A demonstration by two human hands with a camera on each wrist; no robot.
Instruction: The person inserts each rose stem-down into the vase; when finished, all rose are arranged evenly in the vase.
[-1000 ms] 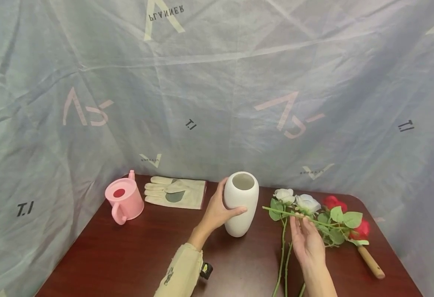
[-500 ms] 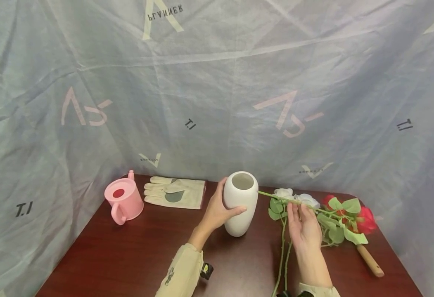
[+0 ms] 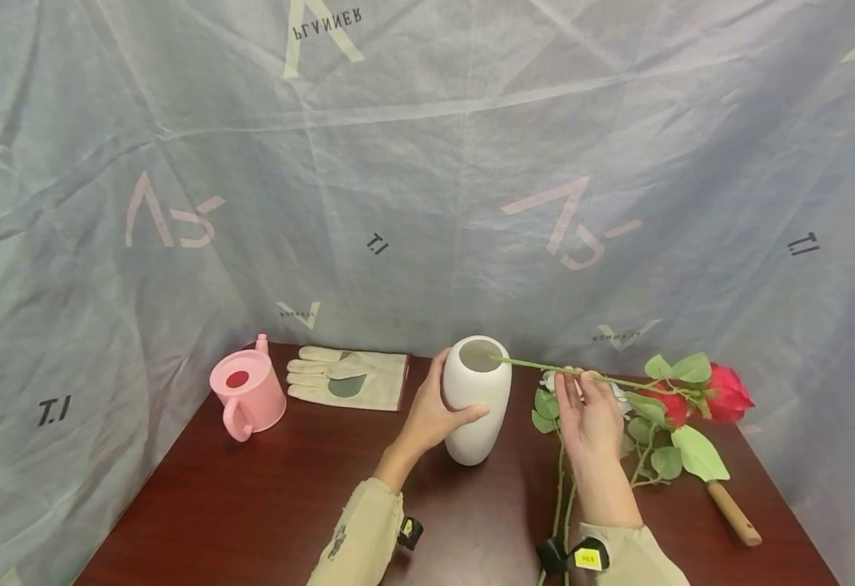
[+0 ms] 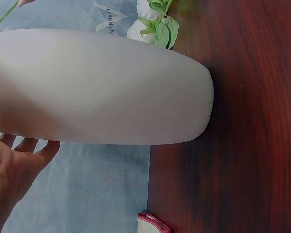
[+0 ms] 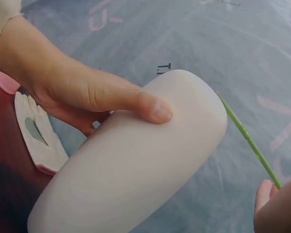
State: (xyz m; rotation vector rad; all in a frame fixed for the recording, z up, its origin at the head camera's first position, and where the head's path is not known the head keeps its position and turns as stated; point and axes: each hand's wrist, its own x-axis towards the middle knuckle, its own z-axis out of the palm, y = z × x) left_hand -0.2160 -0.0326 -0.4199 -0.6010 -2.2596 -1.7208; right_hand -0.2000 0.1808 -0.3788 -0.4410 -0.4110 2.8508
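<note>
My left hand (image 3: 430,415) grips the upright white vase (image 3: 478,415) by its upper side, the thumb lying across its front. In the right wrist view, that thumb (image 5: 157,110) presses on the vase near its mouth. My right hand (image 3: 591,431) pinches a long-stemmed red rose (image 3: 729,395) by its green stem (image 3: 537,365), held almost level. The cut end of the stem overlaps the vase's opening in the head view, and the bloom points right. Behind the right hand lie white roses (image 4: 148,9), partly hidden, and another red rose (image 3: 665,403).
A hand trowel with a pale green blade (image 3: 698,454) and wooden handle (image 3: 733,513) lies at the right. At the back left are a pink watering can (image 3: 255,399) and a pale work glove (image 3: 379,382). A grey cloth (image 3: 427,163) hangs behind the table.
The right hand has raised the red rose and moved it left, bringing the stem's end to the vase's mouth. More of the trowel shows. The left hand stays on the vase.
</note>
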